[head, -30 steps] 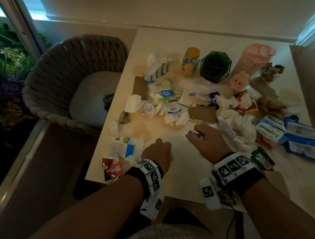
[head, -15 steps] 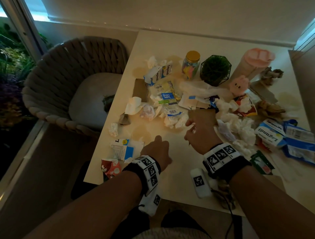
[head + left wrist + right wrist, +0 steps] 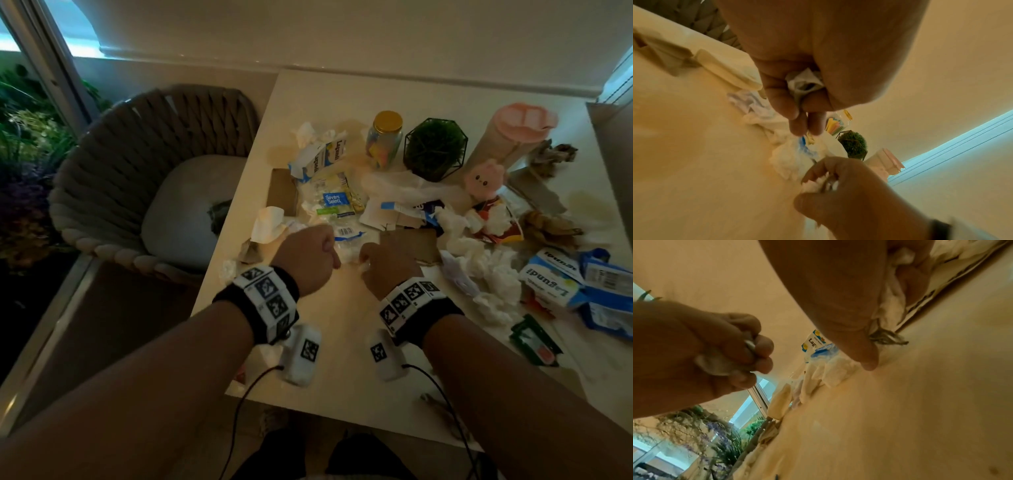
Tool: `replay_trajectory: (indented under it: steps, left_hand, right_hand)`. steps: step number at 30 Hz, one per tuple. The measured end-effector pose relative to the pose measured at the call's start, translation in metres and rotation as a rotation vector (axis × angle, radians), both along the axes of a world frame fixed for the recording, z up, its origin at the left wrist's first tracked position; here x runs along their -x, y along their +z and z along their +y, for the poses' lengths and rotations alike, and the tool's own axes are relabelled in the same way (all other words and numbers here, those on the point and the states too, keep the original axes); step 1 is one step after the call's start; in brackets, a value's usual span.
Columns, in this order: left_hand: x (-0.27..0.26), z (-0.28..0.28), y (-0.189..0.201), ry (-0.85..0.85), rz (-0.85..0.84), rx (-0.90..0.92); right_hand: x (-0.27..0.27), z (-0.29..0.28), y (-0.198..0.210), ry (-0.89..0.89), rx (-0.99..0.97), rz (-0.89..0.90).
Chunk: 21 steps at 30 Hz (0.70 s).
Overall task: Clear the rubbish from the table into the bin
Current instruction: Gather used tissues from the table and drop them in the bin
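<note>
Rubbish covers the cream table [image 3: 342,359]: crumpled white tissues [image 3: 493,274], torn Lagundi boxes [image 3: 322,157], a Savers Select wrapper [image 3: 334,200] and a cardboard piece [image 3: 411,243]. My left hand [image 3: 325,250] is a fist just above the near edge of the pile. It grips a small crumpled white scrap [image 3: 803,82]. Beside it my right hand [image 3: 368,260] curls round a white tissue [image 3: 900,256], and a silvery wrapper [image 3: 885,337] sticks out under the palm. No bin is in view.
At the back of the table stand a gold-lidded jar [image 3: 385,140], a green plant in a black wire pot [image 3: 435,147], a pink-lidded tube [image 3: 507,137] and a pink plush toy [image 3: 484,178]. A woven chair [image 3: 154,171] sits against the table's left edge.
Both hands have moved forward from the bare near part of the table to the edge of the rubbish pile. The right hand has closed on a white tissue.
</note>
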State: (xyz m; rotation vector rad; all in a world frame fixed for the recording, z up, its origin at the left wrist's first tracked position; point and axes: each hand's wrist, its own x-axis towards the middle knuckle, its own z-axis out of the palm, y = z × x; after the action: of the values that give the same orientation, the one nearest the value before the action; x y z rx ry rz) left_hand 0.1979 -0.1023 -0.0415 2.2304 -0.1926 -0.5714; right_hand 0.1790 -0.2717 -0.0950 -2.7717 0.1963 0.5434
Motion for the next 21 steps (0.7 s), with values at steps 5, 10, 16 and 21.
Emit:
replay_trajectory:
  steps: [5, 10, 16, 21]
  left_hand:
    - [-0.036, -0.011, -0.004, -0.137, -0.157, -0.156]
    - [-0.054, -0.02, -0.021, -0.454, -0.228, -0.606]
    - [-0.062, -0.036, -0.034, -0.453, -0.295, -0.638]
    - [-0.063, -0.031, -0.027, -0.292, -0.386, -0.325]
  right_hand:
    - [0.007, -0.013, 0.011, 0.046, -0.024, -0.127]
    - [0.02, -0.029, 0.026, 0.084, -0.049, -0.345]
    - [0.019, -0.029, 0.028, 0.056, -0.062, -0.322]
    - [0.01, -0.018, 0.024, -0.068, -0.146, -0.261]
